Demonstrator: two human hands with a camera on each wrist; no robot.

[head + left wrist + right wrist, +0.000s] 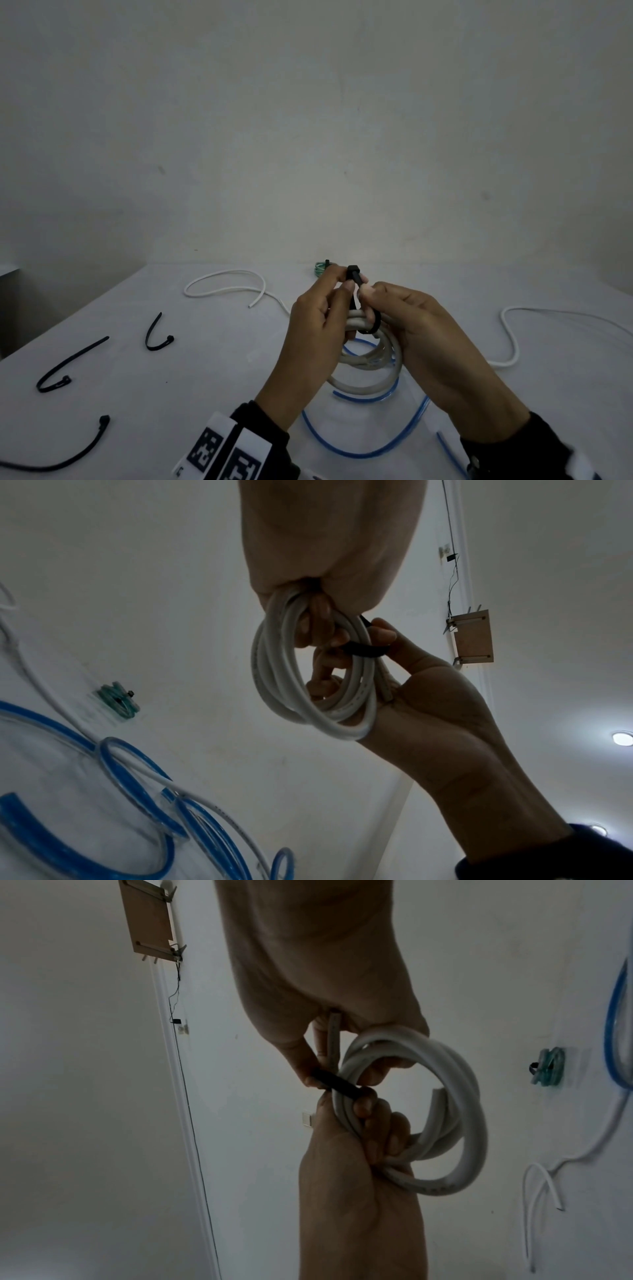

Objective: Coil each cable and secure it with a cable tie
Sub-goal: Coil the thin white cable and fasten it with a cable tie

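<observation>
- Nearest the head camera are the two sleeved wrists at the bottom edge; from them the left hand (pixel 317 329) and right hand (pixel 416 329) rise to meet over the table (pixel 212 370).
- Far left on the table lie three spare black ties (pixel 70 368), loose and well apart from the hands.
- The left hand has its fingers curled through the white coil (pixel 368 363), gripping the bundle, while thumb and forefinger pinch the black cable tie (pixel 356 279) near its head.
- The tie is looped around the coil's strands; the right hand pinches it from the other side and also supports the coil.
- Whether the tail is already through the head is hard to tell, since fingers cover that spot.
- The step in hand looks like fastening this coil. Next likely calls for pulling the tail snug while the strands stay bunched.
- To the right and below, a blue cable (pixel 363 445) and a white cable (pixel 513 342) lie uncoiled; a small green coil (pixel 321 269) sits tied at the back.
</observation>
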